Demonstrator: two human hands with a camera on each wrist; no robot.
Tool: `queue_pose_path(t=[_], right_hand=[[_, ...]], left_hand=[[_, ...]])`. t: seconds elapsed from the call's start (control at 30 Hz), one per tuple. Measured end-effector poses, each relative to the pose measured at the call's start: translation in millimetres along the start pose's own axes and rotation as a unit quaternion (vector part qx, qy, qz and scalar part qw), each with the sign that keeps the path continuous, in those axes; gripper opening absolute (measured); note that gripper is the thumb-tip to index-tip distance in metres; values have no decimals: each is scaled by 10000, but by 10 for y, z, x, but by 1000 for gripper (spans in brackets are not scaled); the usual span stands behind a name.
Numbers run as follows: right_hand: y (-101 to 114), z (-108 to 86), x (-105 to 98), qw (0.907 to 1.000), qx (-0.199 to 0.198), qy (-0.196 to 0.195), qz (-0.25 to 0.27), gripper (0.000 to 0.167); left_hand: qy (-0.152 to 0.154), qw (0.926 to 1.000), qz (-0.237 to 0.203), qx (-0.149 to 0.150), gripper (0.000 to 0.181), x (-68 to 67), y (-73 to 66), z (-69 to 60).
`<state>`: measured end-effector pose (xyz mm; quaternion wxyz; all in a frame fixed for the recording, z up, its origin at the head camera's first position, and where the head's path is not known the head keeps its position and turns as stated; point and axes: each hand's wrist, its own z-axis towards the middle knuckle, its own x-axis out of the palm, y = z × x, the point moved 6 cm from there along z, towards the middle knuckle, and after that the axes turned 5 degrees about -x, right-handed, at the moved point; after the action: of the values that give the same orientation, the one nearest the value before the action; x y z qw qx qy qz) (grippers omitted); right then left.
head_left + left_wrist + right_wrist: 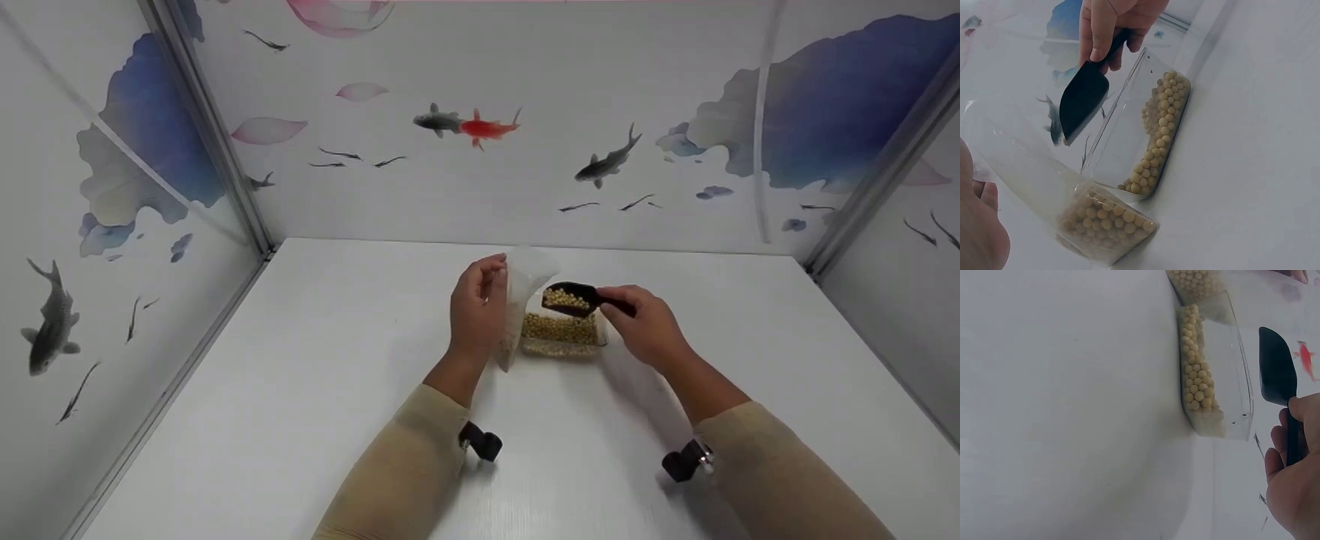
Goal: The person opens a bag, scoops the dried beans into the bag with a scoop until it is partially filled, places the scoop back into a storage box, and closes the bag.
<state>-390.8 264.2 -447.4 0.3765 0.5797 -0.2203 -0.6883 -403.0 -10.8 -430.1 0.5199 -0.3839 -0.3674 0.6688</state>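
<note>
A clear plastic bag (516, 319) stands at the middle of the table, its lower part filled with yellow soybeans (1106, 222). My left hand (478, 311) holds the bag near its upper edge; in the left wrist view most of those fingers are out of sight. My right hand (646, 322) grips the handle of a black scoop (589, 291), which carries a heap of soybeans. The scoop is raised over a transparent box (564, 348), just right of the bag's mouth. More soybeans (1199, 385) lie in the bottom of the box.
The white table (300, 390) is bounded by a printed back wall (495, 202) and side panels with metal posts (217, 142). Small black wrist devices (484, 442) hang beneath both sleeves.
</note>
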Motion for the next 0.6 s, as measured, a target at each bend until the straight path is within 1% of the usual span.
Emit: queue_pose_path(t=[0.23,0.43,0.53,0.6], right_hand=[[144,87,-194,9997,-12,-245,23,38],[359,178,-402,9988,102,-463,-122,39],[497,206,-476,9983,-27,-541,-237,39],[596,217,-501,9975,-248,-580,-309,38]], left_hand=[[16,9999,-96,-48,25,6,-12,-7],[16,9998,-135,-119,23,11,-5,-12],[4,9999,-124,-98,23,8,-9,-12],[16,9999,-133,-49,24,6,-14,-12]])
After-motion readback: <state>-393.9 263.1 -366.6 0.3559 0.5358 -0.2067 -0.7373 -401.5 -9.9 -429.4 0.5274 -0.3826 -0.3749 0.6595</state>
